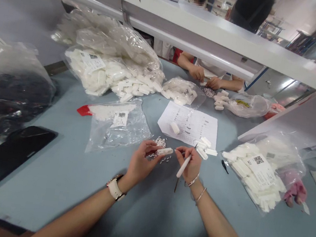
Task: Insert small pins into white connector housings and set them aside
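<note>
My left hand grips a small white plastic block between thumb and fingers, its slotted side turned up. Close to its right end is my right hand, thumb and forefinger pinched together. A white-handled thin tool with a dark tip lies across that hand, held by the other fingers. Whether the pinch has a tiny part in it is too small to make out. Beneath and behind the block, a pile of tiny white pieces is spread on the blue-grey table.
Several white blocks lie by a printed sheet. Bags of white parts stand at the back left and right. A flat bag and a black phone lie left. Opposite, a co-worker's hands handle small parts under a shelf.
</note>
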The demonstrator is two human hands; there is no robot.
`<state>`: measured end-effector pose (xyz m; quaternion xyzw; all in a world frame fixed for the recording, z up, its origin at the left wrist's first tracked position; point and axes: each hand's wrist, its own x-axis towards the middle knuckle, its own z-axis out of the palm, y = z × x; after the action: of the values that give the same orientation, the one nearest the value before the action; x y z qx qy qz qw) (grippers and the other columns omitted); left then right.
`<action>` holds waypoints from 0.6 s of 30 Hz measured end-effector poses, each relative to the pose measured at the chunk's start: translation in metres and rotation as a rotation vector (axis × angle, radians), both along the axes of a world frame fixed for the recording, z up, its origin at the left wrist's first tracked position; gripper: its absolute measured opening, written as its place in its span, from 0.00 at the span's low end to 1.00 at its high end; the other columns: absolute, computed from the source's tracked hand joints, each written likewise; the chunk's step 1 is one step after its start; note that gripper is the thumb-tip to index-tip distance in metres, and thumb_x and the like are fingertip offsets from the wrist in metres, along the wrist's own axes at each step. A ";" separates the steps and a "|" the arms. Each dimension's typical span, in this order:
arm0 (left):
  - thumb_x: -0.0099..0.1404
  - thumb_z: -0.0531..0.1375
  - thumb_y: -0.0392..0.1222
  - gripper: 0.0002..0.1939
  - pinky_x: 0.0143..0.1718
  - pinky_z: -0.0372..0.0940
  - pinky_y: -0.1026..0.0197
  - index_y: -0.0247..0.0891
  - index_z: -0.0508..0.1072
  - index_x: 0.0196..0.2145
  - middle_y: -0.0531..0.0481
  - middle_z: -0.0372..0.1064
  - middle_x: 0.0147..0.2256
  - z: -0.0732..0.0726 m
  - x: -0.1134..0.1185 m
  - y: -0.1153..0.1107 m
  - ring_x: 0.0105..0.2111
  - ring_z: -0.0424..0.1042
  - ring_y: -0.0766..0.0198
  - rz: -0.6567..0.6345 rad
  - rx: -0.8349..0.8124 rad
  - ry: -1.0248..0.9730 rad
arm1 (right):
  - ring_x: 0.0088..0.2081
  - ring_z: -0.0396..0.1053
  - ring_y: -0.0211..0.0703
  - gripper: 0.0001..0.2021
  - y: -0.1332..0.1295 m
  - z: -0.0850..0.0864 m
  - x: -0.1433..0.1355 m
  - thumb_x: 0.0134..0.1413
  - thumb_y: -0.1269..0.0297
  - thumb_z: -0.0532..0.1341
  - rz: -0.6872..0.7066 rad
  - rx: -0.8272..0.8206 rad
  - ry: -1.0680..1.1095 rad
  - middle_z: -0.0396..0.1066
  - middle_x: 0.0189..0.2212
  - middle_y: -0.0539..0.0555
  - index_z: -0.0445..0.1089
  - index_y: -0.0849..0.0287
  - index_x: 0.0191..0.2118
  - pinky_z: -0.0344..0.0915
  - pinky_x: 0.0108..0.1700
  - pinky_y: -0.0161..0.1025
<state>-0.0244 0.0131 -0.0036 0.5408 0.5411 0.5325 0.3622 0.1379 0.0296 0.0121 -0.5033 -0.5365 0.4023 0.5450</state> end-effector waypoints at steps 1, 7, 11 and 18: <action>0.53 0.65 0.46 0.20 0.40 0.73 0.54 0.40 0.61 0.39 0.47 0.76 0.35 0.000 0.001 0.000 0.35 0.77 0.58 -0.007 0.010 0.008 | 0.29 0.70 0.40 0.18 -0.001 0.002 -0.001 0.46 0.62 0.64 0.012 -0.003 0.001 0.74 0.27 0.52 0.51 0.54 0.21 0.67 0.34 0.39; 0.54 0.65 0.45 0.19 0.38 0.73 0.55 0.40 0.61 0.39 0.47 0.77 0.34 0.001 0.002 -0.002 0.34 0.77 0.58 -0.009 0.047 0.042 | 0.29 0.72 0.44 0.18 -0.005 0.002 -0.005 0.46 0.60 0.65 0.057 0.007 -0.026 0.75 0.26 0.54 0.52 0.53 0.21 0.68 0.32 0.41; 0.54 0.64 0.45 0.19 0.37 0.73 0.56 0.40 0.61 0.39 0.47 0.77 0.33 0.003 0.003 -0.003 0.33 0.77 0.59 -0.012 0.065 0.054 | 0.29 0.73 0.44 0.18 -0.006 0.000 -0.006 0.47 0.61 0.64 0.056 0.045 -0.078 0.76 0.26 0.54 0.52 0.53 0.20 0.68 0.32 0.40; 0.54 0.65 0.45 0.19 0.38 0.73 0.55 0.40 0.61 0.39 0.46 0.77 0.34 0.001 0.002 -0.004 0.35 0.77 0.58 -0.015 0.065 0.068 | 0.30 0.71 0.43 0.17 -0.005 -0.004 -0.004 0.47 0.60 0.64 0.072 0.045 -0.134 0.75 0.28 0.53 0.52 0.54 0.21 0.68 0.36 0.41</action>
<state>-0.0221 0.0092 -0.0029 0.5739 0.5316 0.5285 0.3297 0.1341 0.0242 0.0082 -0.4972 -0.5983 0.3747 0.5044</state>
